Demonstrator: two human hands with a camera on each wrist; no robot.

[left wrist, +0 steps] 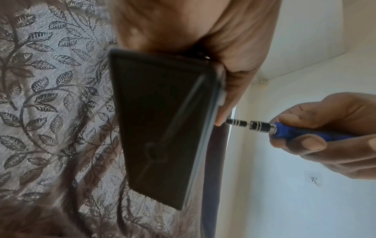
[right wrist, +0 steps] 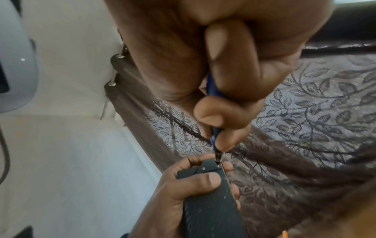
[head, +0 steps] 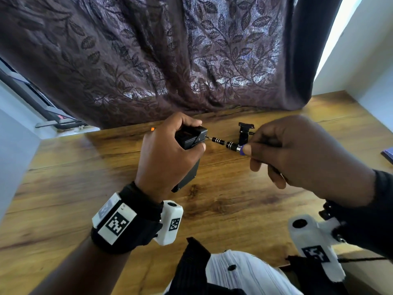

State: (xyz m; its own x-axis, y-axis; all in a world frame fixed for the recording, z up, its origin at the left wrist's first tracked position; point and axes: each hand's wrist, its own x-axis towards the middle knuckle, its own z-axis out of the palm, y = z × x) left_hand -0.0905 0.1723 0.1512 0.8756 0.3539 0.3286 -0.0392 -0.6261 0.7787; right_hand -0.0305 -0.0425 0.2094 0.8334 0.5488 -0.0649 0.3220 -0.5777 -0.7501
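A black rectangular plastic casing is gripped in the left hand over the brown wood-grain table. The fingers are curled firmly round its upper end. The thumb is laid across one broad face and the other fingers are wrapped round the opposite side, so the narrow end face with its small screws is left bare between them.

A slim screwdriver with a blue handle and a black, silver-ringed metal shaft is pinched in the right hand. The thumb and fingertips are closed on the front of the handle, and the remaining fingers are folded towards the palm. The bit is set against the end face of the casing, just beside the left fingertips.

A small black bracket-shaped part is seen on the table just behind the right fingertips. A purple leaf-patterned curtain is hung beyond both hands.
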